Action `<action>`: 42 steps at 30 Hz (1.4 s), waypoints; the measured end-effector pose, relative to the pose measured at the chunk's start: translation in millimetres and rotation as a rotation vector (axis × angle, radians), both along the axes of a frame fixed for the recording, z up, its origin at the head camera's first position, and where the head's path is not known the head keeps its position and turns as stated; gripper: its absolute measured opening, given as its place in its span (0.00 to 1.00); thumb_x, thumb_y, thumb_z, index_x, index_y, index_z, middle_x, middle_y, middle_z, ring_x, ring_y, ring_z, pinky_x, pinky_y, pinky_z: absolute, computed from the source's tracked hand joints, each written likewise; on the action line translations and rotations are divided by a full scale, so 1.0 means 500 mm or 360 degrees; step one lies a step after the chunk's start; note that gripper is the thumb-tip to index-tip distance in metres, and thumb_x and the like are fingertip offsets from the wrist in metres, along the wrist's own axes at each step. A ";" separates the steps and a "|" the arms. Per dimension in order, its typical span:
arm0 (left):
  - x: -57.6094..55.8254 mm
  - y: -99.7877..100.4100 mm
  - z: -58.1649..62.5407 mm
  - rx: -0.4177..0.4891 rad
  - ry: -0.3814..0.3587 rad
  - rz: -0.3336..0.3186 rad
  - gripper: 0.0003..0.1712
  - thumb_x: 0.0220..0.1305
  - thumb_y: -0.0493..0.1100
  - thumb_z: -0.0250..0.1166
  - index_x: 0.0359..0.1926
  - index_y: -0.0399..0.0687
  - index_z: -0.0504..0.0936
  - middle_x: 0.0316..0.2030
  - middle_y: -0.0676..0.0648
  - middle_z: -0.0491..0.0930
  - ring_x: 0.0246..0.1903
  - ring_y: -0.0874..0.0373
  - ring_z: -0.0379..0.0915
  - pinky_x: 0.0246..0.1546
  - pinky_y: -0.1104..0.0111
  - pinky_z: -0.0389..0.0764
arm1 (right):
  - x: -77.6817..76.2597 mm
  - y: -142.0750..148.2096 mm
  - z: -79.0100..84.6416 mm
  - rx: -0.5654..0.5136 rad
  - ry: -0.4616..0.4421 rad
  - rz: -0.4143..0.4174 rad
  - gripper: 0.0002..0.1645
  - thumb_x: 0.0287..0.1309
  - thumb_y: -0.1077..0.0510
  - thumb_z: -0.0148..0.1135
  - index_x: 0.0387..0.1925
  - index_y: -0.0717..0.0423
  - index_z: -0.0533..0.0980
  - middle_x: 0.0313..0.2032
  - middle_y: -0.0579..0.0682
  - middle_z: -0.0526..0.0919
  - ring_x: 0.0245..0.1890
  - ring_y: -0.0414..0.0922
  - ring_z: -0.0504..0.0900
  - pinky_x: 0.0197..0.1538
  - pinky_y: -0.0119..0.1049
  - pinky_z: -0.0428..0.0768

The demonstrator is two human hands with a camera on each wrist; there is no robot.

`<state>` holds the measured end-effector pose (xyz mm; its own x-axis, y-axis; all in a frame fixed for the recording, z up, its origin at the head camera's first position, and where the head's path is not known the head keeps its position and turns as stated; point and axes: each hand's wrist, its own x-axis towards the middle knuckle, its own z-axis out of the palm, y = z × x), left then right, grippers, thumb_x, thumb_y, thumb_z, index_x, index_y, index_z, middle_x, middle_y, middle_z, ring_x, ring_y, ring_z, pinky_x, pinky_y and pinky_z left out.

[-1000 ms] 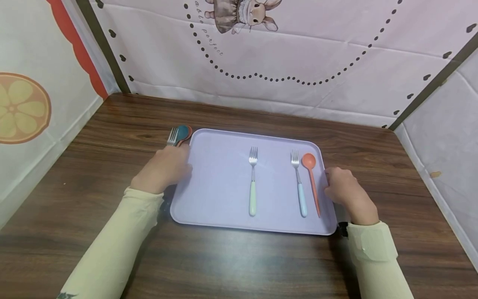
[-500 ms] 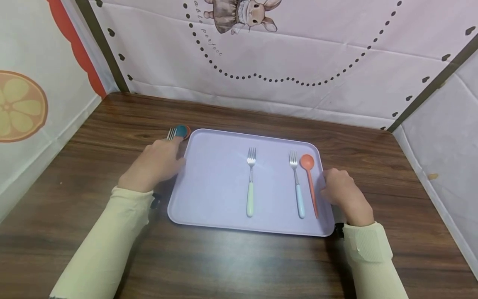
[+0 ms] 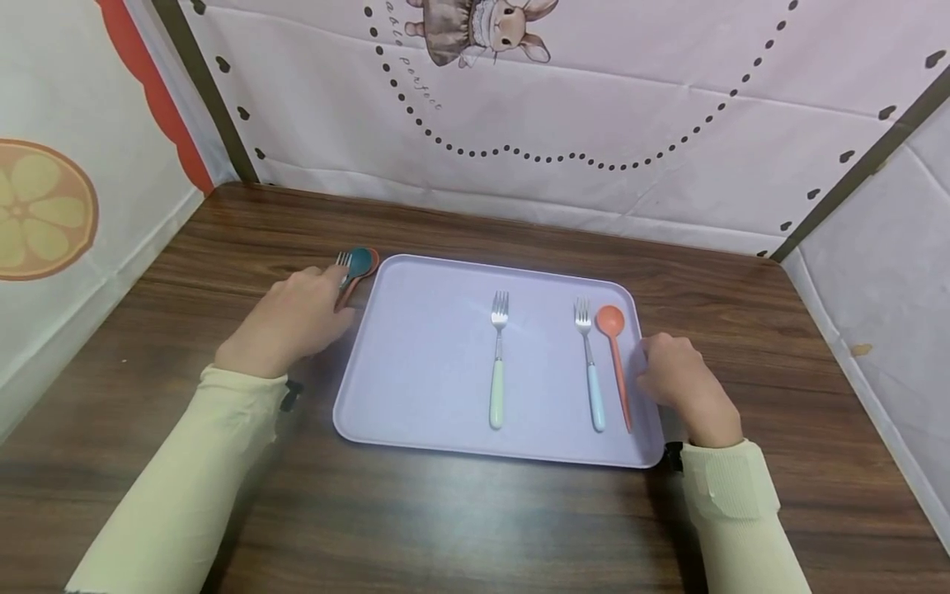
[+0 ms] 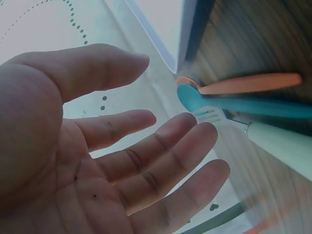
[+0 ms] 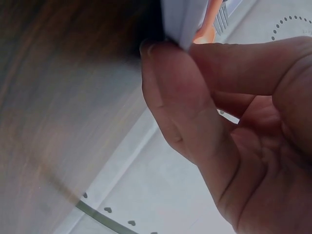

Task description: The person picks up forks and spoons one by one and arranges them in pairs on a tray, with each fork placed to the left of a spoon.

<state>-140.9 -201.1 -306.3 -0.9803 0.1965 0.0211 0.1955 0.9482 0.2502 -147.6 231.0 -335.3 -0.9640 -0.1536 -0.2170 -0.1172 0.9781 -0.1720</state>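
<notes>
A pale lilac tray [image 3: 426,355] lies on the wooden table. My right hand [image 3: 686,388] pinches its right rim between thumb and fingers, as the right wrist view confirms. On the tray are a fork with a pale green handle [image 3: 496,396], a fork with a light blue handle [image 3: 596,396] and an orange spoon [image 3: 611,322]. Left of the tray, my left hand [image 3: 285,322] hovers with fingers spread and nothing in its grasp. Near its fingertips lie a teal spoon [image 4: 234,103], another orange spoon [image 4: 253,84] and a fork with a pale green handle [image 4: 278,146], partly hidden in the head view.
The dark wooden table [image 3: 475,528] reaches back to a printed white cloth wall [image 3: 594,107]. Similar cloth walls stand at the left [image 3: 44,346] and right [image 3: 891,272]. Bare wood runs along the tray's front and back.
My left hand has left the tray's left edge and moved left, near the loose cutlery, uncovering more of it. The right hand stays at the right rim.
</notes>
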 end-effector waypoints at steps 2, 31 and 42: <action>-0.001 -0.002 -0.001 -0.0011 0.0000 0.0003 0.16 0.57 0.41 0.56 0.42 0.33 0.71 0.23 0.41 0.69 0.23 0.49 0.67 0.20 0.58 0.71 | 0.000 0.000 0.000 -0.0007 -0.0010 -0.0005 0.15 0.43 0.67 0.56 0.38 0.68 0.75 0.24 0.60 0.75 0.25 0.54 0.73 0.26 0.48 0.76; -0.007 -0.018 -0.045 -0.0014 0.0113 -0.0015 0.06 0.54 0.36 0.59 0.26 0.39 0.69 0.20 0.42 0.68 0.20 0.49 0.65 0.17 0.55 0.71 | -0.002 0.007 0.004 -0.0036 -0.0044 -0.0025 0.17 0.43 0.68 0.55 0.40 0.67 0.75 0.24 0.59 0.76 0.25 0.53 0.72 0.26 0.46 0.75; -0.010 -0.016 -0.068 0.0000 0.0213 -0.0039 0.10 0.64 0.38 0.55 0.33 0.31 0.73 0.16 0.40 0.68 0.15 0.49 0.65 0.12 0.57 0.71 | -0.001 0.008 0.003 -0.0058 0.0002 0.0014 0.09 0.41 0.67 0.55 0.31 0.64 0.74 0.23 0.59 0.75 0.25 0.54 0.72 0.27 0.48 0.75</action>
